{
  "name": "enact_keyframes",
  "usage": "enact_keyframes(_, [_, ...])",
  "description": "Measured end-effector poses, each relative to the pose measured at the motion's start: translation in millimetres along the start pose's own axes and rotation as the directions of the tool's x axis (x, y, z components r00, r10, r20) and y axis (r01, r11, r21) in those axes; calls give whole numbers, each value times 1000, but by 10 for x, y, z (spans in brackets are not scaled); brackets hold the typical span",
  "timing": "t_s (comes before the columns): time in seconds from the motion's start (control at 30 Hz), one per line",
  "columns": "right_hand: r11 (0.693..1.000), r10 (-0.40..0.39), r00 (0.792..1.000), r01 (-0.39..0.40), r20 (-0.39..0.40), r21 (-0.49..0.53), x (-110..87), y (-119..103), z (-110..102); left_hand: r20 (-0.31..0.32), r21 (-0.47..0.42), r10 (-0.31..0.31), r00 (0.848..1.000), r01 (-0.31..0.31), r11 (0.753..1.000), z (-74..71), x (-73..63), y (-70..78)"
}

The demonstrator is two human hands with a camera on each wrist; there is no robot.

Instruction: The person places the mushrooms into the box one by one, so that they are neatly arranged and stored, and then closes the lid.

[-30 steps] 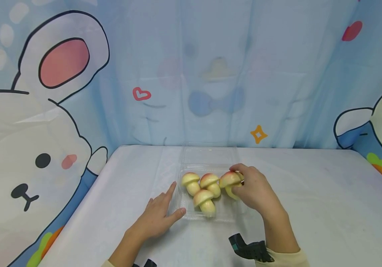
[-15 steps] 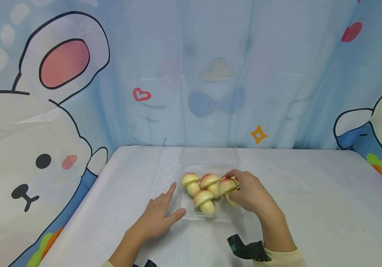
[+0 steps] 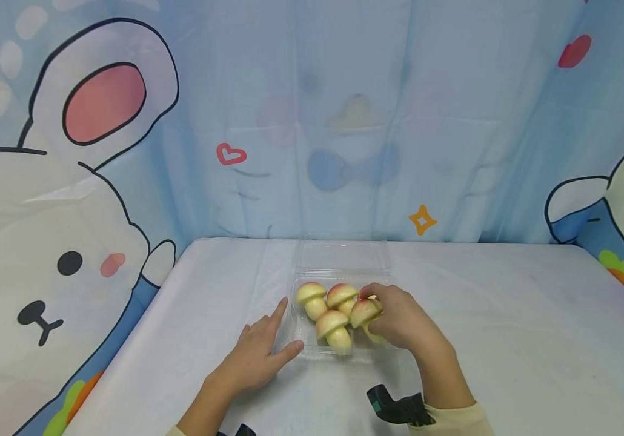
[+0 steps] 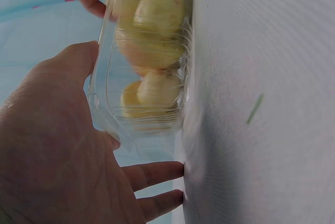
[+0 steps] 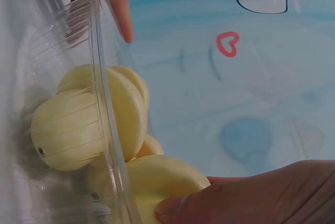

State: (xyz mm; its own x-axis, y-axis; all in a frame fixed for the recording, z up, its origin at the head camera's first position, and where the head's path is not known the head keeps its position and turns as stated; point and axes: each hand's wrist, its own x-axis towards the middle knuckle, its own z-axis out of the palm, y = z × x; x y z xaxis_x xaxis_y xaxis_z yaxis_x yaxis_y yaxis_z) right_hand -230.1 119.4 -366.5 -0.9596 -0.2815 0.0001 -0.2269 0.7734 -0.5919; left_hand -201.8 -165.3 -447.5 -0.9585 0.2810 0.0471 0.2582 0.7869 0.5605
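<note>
A clear plastic clamshell box (image 3: 304, 334) stands on the white table with its lid (image 3: 341, 255) laid back. Three yellow toy mushrooms with reddish caps sit in it: one at the back left (image 3: 311, 294), one at the back middle (image 3: 341, 294), one at the front (image 3: 334, 327). My right hand (image 3: 406, 318) pinches another mushroom (image 3: 365, 311) by its cap and stem, low inside the box's right side. Spread out at the box's left side is my left hand (image 3: 259, 352), its thumb and fingertips at the wall and rim.
The white-covered table (image 3: 508, 339) runs back to a blue printed curtain (image 3: 454, 121) with cartoon figures. Black wrist mounts (image 3: 401, 407) sit below both hands.
My right hand has moved left and toward me with the mushroom, lowering it beside the other mushrooms in the box. My left hand has stayed in place.
</note>
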Motion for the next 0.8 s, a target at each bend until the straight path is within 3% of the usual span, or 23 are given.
enact_keyframes(0.5, [1000,0,1000,0,18,-14,40,26,92,-3,-1,7,1000,-7,1000,5,11,-7])
enact_keyframes(0.8, [998,41,999,-40,28,-39,30,3,102,-7,2,9,1000,-9,1000,8,6,-7])
